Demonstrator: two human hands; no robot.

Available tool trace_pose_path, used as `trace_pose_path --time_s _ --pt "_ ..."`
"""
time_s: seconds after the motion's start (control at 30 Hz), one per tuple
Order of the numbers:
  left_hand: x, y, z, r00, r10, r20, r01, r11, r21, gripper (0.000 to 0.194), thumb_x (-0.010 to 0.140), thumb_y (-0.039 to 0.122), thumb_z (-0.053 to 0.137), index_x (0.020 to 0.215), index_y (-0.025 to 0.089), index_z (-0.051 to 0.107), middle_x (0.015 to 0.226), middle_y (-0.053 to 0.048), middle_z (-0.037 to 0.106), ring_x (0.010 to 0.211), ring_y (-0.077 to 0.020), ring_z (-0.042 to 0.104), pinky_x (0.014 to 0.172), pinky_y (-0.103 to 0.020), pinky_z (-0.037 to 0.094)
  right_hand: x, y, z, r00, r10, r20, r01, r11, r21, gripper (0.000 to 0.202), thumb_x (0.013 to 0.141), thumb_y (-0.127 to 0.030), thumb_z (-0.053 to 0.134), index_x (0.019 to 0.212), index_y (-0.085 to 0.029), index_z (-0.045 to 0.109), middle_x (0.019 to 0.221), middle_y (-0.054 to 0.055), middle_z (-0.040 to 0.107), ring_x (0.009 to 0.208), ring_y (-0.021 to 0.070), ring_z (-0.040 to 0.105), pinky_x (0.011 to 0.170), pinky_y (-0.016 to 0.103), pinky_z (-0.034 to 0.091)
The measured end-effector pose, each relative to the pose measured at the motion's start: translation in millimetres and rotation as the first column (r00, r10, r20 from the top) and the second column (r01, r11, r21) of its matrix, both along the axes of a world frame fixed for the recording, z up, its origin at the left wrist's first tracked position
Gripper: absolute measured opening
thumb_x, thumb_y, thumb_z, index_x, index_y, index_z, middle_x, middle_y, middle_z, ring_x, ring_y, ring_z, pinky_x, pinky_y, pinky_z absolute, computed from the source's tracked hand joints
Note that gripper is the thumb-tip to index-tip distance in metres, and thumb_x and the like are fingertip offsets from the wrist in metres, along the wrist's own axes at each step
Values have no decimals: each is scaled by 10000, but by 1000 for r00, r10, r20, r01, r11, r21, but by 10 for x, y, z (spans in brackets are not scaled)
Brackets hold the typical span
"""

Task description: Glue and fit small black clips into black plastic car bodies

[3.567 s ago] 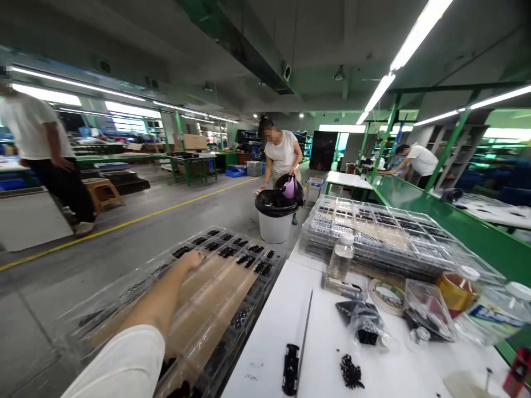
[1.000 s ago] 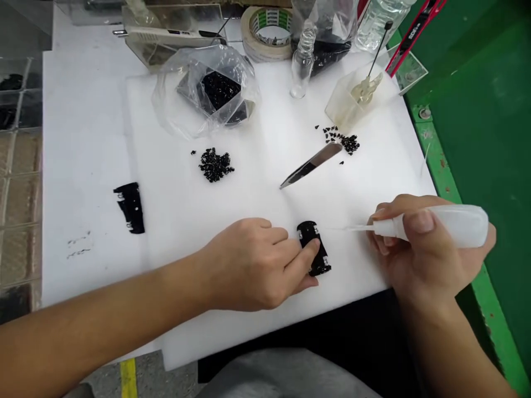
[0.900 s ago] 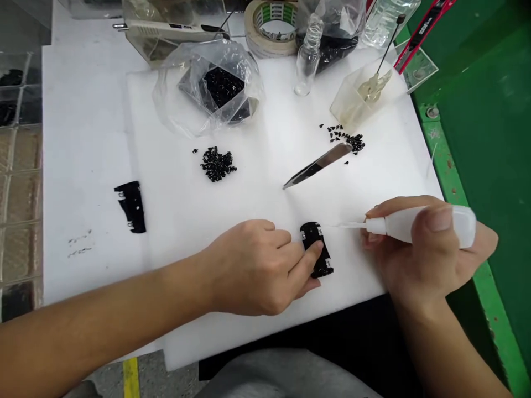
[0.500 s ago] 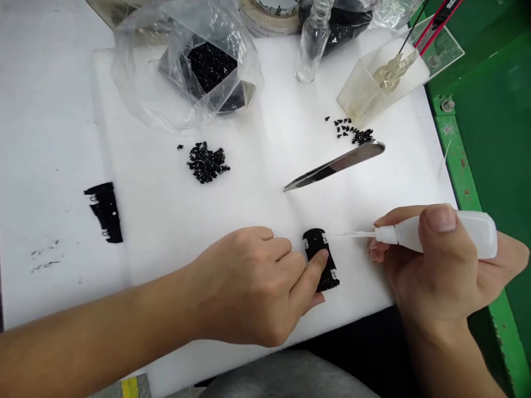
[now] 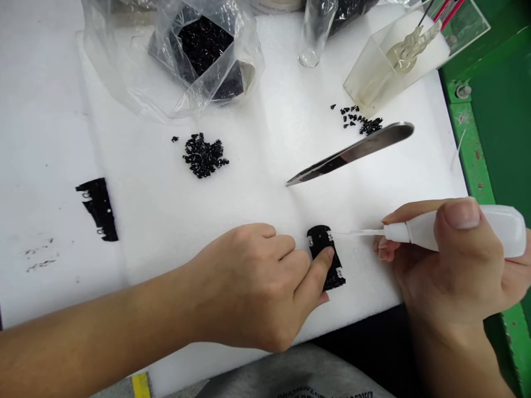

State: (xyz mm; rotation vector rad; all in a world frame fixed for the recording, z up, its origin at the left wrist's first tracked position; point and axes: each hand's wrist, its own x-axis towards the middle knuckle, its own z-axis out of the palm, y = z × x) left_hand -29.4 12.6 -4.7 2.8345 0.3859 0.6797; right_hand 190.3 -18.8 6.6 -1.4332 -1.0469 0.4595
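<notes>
A small curved black plastic part (image 5: 320, 239) lies on the white foam sheet, with metallic bits along its side edges. My left hand (image 5: 265, 284) holds it down, the index finger pressed on its face and the thumb at its lower edge; the other fingers are curled. My right hand (image 5: 460, 265) is closed round a white squeeze bottle (image 5: 510, 229), held nearly level. The bottle's thin clear nozzle (image 5: 365, 232) points left, its tip at the part's upper right edge; whether they touch I cannot tell. Metal tweezers (image 5: 352, 153) lie just beyond.
Another black part (image 5: 102, 210) lies at the left. Small black pieces form a pile (image 5: 204, 156) and a scattered group (image 5: 370, 126). Behind stand an open plastic bag (image 5: 136, 83) of black pieces, a glass vial (image 5: 315, 36) and a tilted clear box (image 5: 367, 77). A green metal frame (image 5: 477, 171) borders the right.
The whole view has shifted slightly and come a little closer. Both hands keep their grips, and the nozzle stays at the part's upper right edge.
</notes>
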Motion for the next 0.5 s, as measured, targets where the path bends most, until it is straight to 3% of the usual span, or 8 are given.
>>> trace_pose_path --time_s 0.5 --pt "-7 -16 7 1000 4 -21 -4 1000 -3 378 1022 291 724 1275 10 729 717 3 636 574 -177 553 408 -377 415 -37 -7 -5 999 -45 30 45 999 -17 277 922 -285 762 653 -227 790 503 -16 619 335 146 488 268 317 322"
